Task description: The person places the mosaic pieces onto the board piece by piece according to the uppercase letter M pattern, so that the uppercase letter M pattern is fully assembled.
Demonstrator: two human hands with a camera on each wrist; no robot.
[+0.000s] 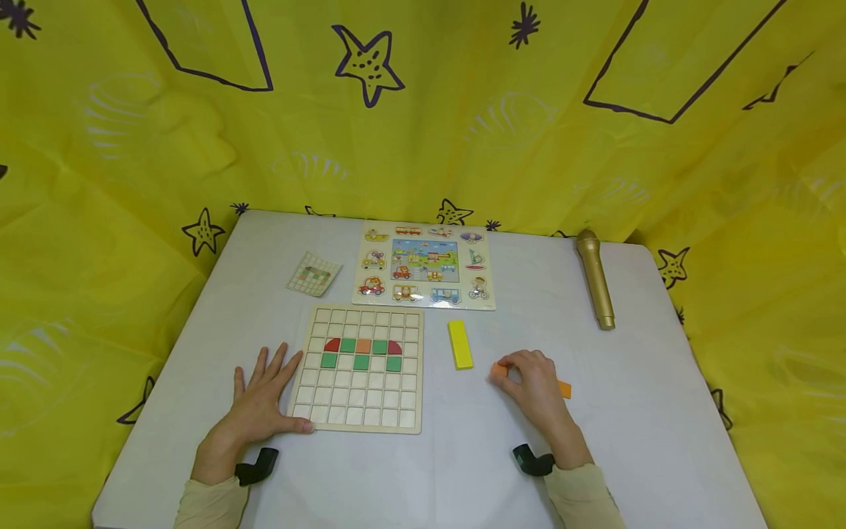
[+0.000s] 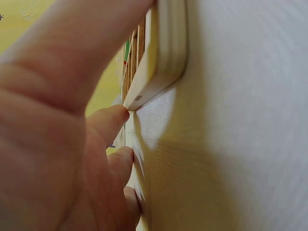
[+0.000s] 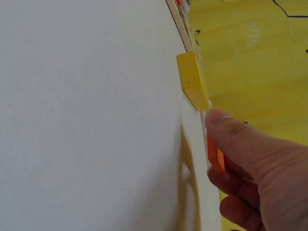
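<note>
My left hand (image 1: pixel 258 404) lies with fingers spread on the table left of a wooden grid board (image 1: pixel 419 397), its thumb at the board's near left corner. In the left wrist view, the board's edge (image 2: pixel 169 48) rises beside that thumb. Red, green and orange pieces fill some cells in two rows, among them an orange square (image 1: pixel 363 346). My right hand (image 1: pixel 538 386) pinches a small orange block (image 3: pixel 215 156) between thumb and fingers, right of the board. Another orange piece (image 1: pixel 565 389) shows partly from behind this hand. Between board and hand lies a yellow block (image 1: pixel 460 345).
Behind the board lies a picture puzzle (image 1: pixel 424 295) with vehicle pieces. A pattern card (image 1: pixel 314 275) with a printed grid is at the back left. A gold microphone (image 1: pixel 596 283) lies at the back right. Yellow patterned cloth (image 1: pixel 423 147) hangs round the white table (image 1: pixel 463 477).
</note>
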